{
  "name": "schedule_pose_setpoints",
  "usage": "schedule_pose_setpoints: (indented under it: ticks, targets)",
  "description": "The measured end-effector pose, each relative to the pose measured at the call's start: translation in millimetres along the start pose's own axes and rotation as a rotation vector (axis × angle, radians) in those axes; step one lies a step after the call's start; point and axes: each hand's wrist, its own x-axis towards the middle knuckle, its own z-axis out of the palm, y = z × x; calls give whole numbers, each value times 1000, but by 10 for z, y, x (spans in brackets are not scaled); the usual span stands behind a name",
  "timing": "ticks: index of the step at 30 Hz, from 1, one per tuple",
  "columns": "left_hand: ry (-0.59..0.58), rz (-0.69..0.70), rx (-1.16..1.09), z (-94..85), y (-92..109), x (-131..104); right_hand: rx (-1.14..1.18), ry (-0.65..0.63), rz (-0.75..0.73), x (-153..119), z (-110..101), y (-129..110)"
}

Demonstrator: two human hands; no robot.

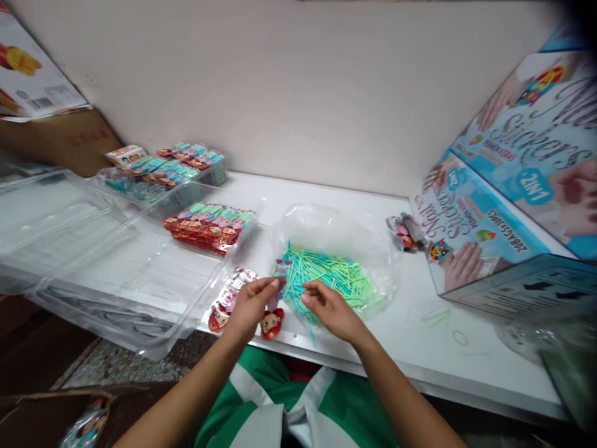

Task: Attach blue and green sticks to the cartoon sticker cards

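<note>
My left hand [254,303] is closed, pinching the edge of a small printed pouch [271,325] with a red-haired cartoon figure at its lower end. My right hand [330,308] is at the front of a clear plastic bag [336,224], thumb and index finger drawn together. A thin blue stick seems to be between those fingertips, though it is small and blurred. Inside the bag lies a heap of thin green and blue sticks [326,274]. More printed pouches [228,302] lie flat on the table, just left of my left hand.
An open clear plastic box [196,292] on the left contains stacked filled pouches [212,227]. Behind it, another clear box [217,171] holds more. Blue printed cartons [494,211] stand at right, with small packets [405,231] beside them. A rubber band [460,338] lies near the table's front edge.
</note>
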Motion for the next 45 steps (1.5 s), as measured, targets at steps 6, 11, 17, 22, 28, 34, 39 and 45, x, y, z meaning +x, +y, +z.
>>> schedule_pose_setpoints:
  ticks: [6,11,17,22,28,34,39,45]
  targets:
    - [-160,-194,-384,325,-35,-11,119,-155,1,-17,127,94]
    - [-119,-213,-362,339,-119,103,-230,-178,-38,-61,-131,87]
    - [-42,-252,-363,289,-109,168,-827,-3,164,-22,-773,298]
    - [-95,-295,-429,307,-131,166,-965,102,437,157,-1181,642]
    - [-159,-333,-440,326,-151,162,-910,113,547,546,-1187,879]
    - [-170,-329,-463,293,-143,181,-719,86,448,735,-1028,810]
    - [-139,-327,-478,252,-127,223,-515,109,298,752,-1006,568]
    - [-159,-299,-489,287,-42,248,-182,185,231,755,-854,431]
